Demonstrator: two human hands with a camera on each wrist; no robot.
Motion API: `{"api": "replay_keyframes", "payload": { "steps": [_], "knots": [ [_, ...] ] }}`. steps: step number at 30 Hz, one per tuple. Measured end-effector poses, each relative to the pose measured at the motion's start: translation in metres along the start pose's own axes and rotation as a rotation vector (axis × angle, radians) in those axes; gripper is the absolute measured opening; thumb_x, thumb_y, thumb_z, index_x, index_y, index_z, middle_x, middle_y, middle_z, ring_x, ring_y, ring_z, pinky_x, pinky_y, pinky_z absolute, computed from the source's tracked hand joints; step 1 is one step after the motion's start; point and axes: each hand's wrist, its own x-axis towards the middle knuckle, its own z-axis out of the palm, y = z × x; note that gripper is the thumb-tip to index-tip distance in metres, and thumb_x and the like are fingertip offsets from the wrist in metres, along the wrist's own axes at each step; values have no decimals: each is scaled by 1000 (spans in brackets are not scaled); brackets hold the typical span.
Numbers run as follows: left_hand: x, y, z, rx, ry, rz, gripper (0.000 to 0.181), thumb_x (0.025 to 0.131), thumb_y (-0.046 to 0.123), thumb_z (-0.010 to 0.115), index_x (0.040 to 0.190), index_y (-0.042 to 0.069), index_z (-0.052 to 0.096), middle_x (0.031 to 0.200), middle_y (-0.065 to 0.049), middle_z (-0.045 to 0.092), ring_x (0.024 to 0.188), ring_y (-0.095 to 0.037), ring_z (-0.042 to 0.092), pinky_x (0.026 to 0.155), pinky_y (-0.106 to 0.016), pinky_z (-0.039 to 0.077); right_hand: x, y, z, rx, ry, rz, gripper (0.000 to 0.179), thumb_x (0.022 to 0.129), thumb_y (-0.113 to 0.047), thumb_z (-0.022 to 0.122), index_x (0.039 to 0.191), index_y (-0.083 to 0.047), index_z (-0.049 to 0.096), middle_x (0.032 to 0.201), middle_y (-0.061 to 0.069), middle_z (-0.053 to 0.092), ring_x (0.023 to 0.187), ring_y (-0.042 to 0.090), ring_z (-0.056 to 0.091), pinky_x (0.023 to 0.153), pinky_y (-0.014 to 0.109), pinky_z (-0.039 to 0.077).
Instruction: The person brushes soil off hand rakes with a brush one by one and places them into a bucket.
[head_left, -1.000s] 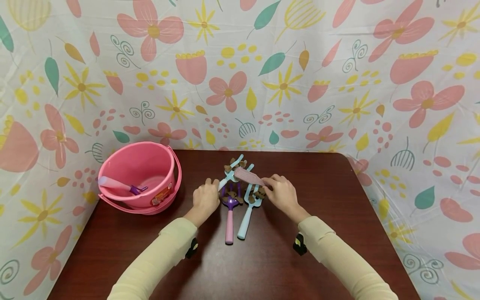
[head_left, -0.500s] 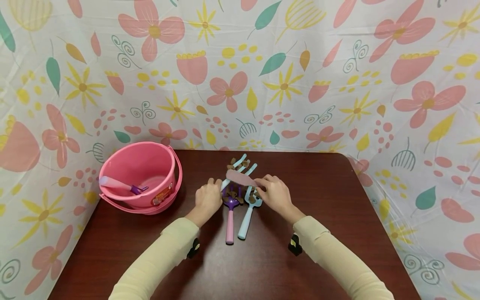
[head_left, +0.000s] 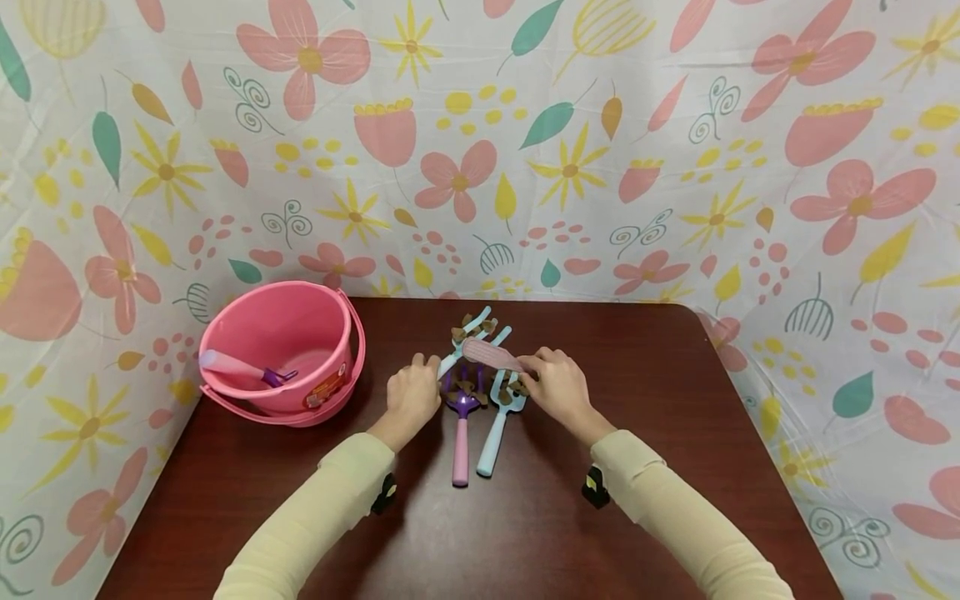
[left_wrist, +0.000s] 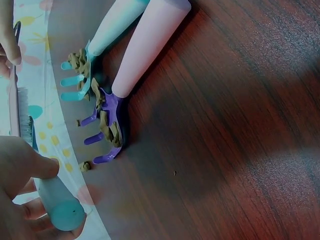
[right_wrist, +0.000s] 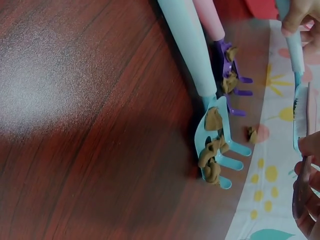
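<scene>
Grips a light-blue fork (head_left: 450, 364) by its pale handle in the left hand (head_left: 414, 392), with fingers curled round it. Pinches a pink brush (head_left: 487, 353) by its handle in the right hand (head_left: 557, 385), between thumb and fingers – so with both hands closed on something. Holds the brush across the fork's head, over the far half of the surface (head_left: 637, 400), with bristles turned to the fork; cannot tell whether touching. Has, just nearer the near edge, a purple fork (head_left: 461, 421) with a pink handle and, beside it to the right, a second light-blue fork (head_left: 495, 433), both lying with tines toward the far edge. Shows brown lumps (right_wrist: 212, 162) on both heads, plus a loose crumb (left_wrist: 85, 166) near the purple tines. Has a pink bucket (head_left: 288, 404) at the far left corner – with a purple-headed tool (head_left: 240, 368) slanting inside from the rim. Wears pale sleeves (head_left: 315, 500). Faces a floral cloth (head_left: 480, 125) beyond the far edge and along both sides
</scene>
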Motion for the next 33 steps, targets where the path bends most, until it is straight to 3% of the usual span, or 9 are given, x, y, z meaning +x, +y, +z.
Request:
{"api": "replay_keyframes", "payload": {
  "steps": [16,33],
  "knots": [
    [4,-9,-3,20,-65,-35,26,76,20,71,93,7,56,82,-10,54,61,-30,61,46,-42,46,-2,11,-7,-2,27,34,24,78,-17,72,102,-13,71,84,5,63,70,23,56,57,35,47],
    [6,-14,-4,-7,-26,-67,27,75,18,72,93,6,57,82,-11,55,63,-33,62,48,-43,47,-7,23,-5,-26,21,99,23,78,-19,71,101,-14,72,85,6,64,72,25,58,58,37,48]
  ]
}}
